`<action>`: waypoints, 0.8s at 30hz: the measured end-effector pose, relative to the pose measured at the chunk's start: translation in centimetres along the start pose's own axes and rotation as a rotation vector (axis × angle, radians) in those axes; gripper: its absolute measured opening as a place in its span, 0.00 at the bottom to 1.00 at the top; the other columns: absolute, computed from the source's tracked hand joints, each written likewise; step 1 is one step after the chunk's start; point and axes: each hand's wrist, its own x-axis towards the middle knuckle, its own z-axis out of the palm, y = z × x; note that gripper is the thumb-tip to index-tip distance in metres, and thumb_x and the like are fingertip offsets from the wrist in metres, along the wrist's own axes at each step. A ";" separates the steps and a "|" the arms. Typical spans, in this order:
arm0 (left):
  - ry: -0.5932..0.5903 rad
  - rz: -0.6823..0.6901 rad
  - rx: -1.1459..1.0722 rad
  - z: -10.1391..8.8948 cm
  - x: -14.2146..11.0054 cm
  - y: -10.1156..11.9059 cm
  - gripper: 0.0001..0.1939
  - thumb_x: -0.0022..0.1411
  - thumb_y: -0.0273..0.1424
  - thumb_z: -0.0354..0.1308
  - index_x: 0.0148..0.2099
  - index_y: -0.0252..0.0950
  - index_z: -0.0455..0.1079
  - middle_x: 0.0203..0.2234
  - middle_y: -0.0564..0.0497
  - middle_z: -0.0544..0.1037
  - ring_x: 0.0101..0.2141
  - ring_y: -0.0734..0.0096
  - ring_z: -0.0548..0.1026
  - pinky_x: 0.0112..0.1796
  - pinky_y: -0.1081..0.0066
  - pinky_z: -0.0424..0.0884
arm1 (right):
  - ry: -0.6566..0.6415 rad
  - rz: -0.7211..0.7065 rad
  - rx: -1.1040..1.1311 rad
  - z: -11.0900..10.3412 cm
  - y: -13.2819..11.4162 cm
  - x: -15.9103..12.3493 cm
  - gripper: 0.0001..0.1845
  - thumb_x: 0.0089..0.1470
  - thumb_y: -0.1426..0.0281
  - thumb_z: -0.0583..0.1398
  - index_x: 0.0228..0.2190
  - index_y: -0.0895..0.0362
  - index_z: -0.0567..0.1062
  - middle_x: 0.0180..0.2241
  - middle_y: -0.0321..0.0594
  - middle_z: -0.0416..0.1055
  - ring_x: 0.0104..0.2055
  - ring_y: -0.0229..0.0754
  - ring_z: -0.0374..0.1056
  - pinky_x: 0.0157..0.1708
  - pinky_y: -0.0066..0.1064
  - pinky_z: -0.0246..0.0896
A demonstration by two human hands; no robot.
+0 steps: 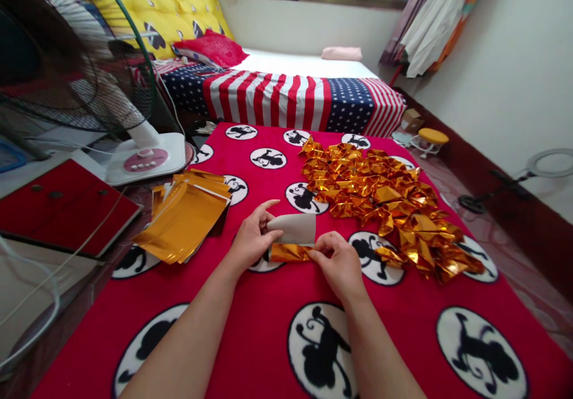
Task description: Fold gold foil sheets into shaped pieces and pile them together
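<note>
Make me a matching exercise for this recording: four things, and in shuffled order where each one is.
1. Partly folded sheet
2. Stack of flat gold sheets
3. Pile of folded gold pieces
4. Stool

A. On the floor
B. To the left of both hands
C. Between left hand and right hand
D. Right side of the red cloth

Pairs: 1-C, 2-B, 3-D, 4-A

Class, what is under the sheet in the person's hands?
Under the sheet is the red cloth; a black-and-white circle shows below its lower edge. The sheet and left hand hide the rest.
</note>
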 end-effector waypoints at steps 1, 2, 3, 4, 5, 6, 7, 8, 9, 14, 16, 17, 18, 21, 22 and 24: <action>0.053 -0.004 0.039 -0.1 0.0 -0.1 0.33 0.53 0.27 0.62 0.62 0.39 0.61 0.30 0.55 0.73 0.29 0.74 0.73 0.34 0.74 0.68 | -0.001 -0.001 0.000 0.0 0.0 0.0 0.07 0.47 0.72 0.62 0.20 0.54 0.71 0.28 0.34 0.69 0.28 0.37 0.63 0.30 0.29 0.56; 0.112 0.009 0.111 -0.2 0.0 -0.1 0.30 0.53 0.27 0.62 0.59 0.39 0.65 0.30 0.55 0.73 0.28 0.74 0.72 0.33 0.74 0.68 | -0.002 -0.002 0.000 0.0 0.0 0.0 0.07 0.47 0.72 0.62 0.20 0.54 0.72 0.28 0.34 0.69 0.28 0.37 0.63 0.30 0.29 0.56; 0.168 0.038 0.199 -0.3 -0.1 -0.1 0.27 0.53 0.26 0.62 0.57 0.39 0.68 0.31 0.54 0.73 0.29 0.74 0.72 0.34 0.73 0.68 | -0.001 -0.003 -0.001 0.0 0.0 0.0 0.07 0.47 0.72 0.62 0.20 0.54 0.72 0.28 0.34 0.69 0.28 0.37 0.64 0.30 0.29 0.56; 0.215 0.080 0.283 -0.5 -0.2 0.0 0.24 0.54 0.26 0.61 0.54 0.39 0.71 0.33 0.53 0.73 0.30 0.73 0.72 0.36 0.72 0.69 | -0.001 -0.003 -0.002 0.0 0.0 0.0 0.07 0.47 0.72 0.62 0.20 0.54 0.72 0.28 0.34 0.69 0.28 0.37 0.64 0.30 0.29 0.56; 0.255 0.119 0.342 -0.6 -0.3 0.1 0.20 0.55 0.26 0.60 0.51 0.39 0.72 0.35 0.51 0.74 0.32 0.71 0.73 0.39 0.71 0.69 | 0.000 -0.002 -0.001 0.0 0.0 0.0 0.07 0.47 0.72 0.62 0.20 0.54 0.72 0.28 0.34 0.69 0.28 0.37 0.64 0.30 0.29 0.56; 0.284 0.140 0.359 -0.8 -0.5 0.3 0.17 0.57 0.27 0.60 0.49 0.39 0.74 0.37 0.50 0.76 0.34 0.70 0.73 0.41 0.70 0.69 | 0.001 0.000 0.000 0.0 0.0 0.0 0.07 0.47 0.72 0.62 0.20 0.54 0.72 0.28 0.34 0.68 0.28 0.37 0.64 0.30 0.29 0.56; 0.293 0.133 0.337 -1.1 -0.6 0.6 0.14 0.59 0.30 0.59 0.48 0.38 0.74 0.37 0.49 0.77 0.35 0.69 0.74 0.41 0.69 0.69 | 0.001 0.003 0.001 0.0 -0.1 0.0 0.07 0.47 0.72 0.62 0.20 0.54 0.72 0.28 0.34 0.68 0.28 0.37 0.64 0.30 0.29 0.56; 0.283 0.097 0.291 -1.3 -0.8 0.9 0.11 0.61 0.34 0.57 0.45 0.37 0.75 0.36 0.48 0.78 0.34 0.69 0.75 0.39 0.70 0.70 | 0.001 0.007 0.002 0.0 -0.1 0.0 0.07 0.47 0.72 0.62 0.20 0.54 0.72 0.28 0.34 0.68 0.28 0.37 0.64 0.29 0.29 0.56; 0.236 0.041 0.226 -1.5 -1.0 1.2 0.13 0.62 0.38 0.56 0.43 0.35 0.75 0.33 0.49 0.79 0.31 0.69 0.75 0.36 0.71 0.70 | 0.001 0.011 0.002 0.0 -0.1 0.0 0.07 0.47 0.72 0.62 0.20 0.54 0.72 0.28 0.34 0.68 0.28 0.37 0.64 0.29 0.29 0.56; -0.135 -0.105 0.356 -1.7 -2.0 2.0 0.16 0.53 0.45 0.63 0.29 0.36 0.76 0.25 0.51 0.78 0.27 0.69 0.74 0.27 0.73 0.64 | 0.001 0.025 -0.002 -0.1 -0.3 0.0 0.07 0.47 0.72 0.62 0.20 0.54 0.72 0.28 0.34 0.69 0.28 0.37 0.64 0.29 0.29 0.56; -0.150 -0.085 0.463 -1.5 -2.1 1.6 0.13 0.52 0.41 0.64 0.25 0.37 0.75 0.25 0.51 0.78 0.27 0.69 0.73 0.27 0.73 0.62 | -0.005 0.032 0.001 -0.1 -0.4 0.0 0.06 0.47 0.71 0.62 0.20 0.54 0.72 0.28 0.34 0.69 0.28 0.37 0.64 0.29 0.29 0.56; -0.145 -0.075 0.495 -1.3 -2.2 1.4 0.11 0.53 0.39 0.63 0.25 0.37 0.75 0.25 0.51 0.77 0.27 0.69 0.73 0.27 0.73 0.62 | -0.005 0.036 0.000 -0.1 -0.4 0.0 0.06 0.47 0.71 0.62 0.20 0.54 0.72 0.28 0.34 0.69 0.27 0.37 0.64 0.29 0.29 0.56; -0.137 -0.069 0.518 -1.2 -2.2 1.1 0.10 0.53 0.37 0.63 0.24 0.37 0.75 0.25 0.51 0.77 0.27 0.70 0.73 0.27 0.73 0.61 | -0.003 0.040 -0.003 -0.1 -0.5 0.1 0.06 0.47 0.71 0.62 0.20 0.54 0.73 0.28 0.34 0.69 0.27 0.37 0.64 0.29 0.29 0.56; -0.099 -0.078 0.579 -1.2 -2.4 0.8 0.08 0.50 0.36 0.64 0.24 0.39 0.76 0.25 0.52 0.76 0.26 0.70 0.71 0.25 0.72 0.58 | 0.018 0.044 -0.031 0.1 -0.5 0.1 0.06 0.48 0.71 0.61 0.20 0.53 0.73 0.28 0.35 0.70 0.28 0.38 0.65 0.29 0.29 0.56; -0.089 -0.089 0.600 -1.2 -2.6 0.8 0.07 0.48 0.37 0.65 0.24 0.39 0.76 0.25 0.53 0.76 0.25 0.71 0.71 0.24 0.72 0.57 | 0.026 0.042 -0.043 0.1 -0.5 0.0 0.07 0.48 0.70 0.61 0.20 0.53 0.73 0.28 0.35 0.70 0.28 0.38 0.65 0.29 0.29 0.56; -0.077 -0.114 0.627 -1.3 -2.8 1.1 0.07 0.48 0.37 0.66 0.25 0.39 0.76 0.25 0.53 0.76 0.25 0.71 0.70 0.24 0.72 0.56 | 0.043 0.035 -0.067 0.3 -0.6 0.0 0.07 0.49 0.70 0.60 0.20 0.53 0.73 0.28 0.35 0.70 0.28 0.38 0.65 0.28 0.29 0.56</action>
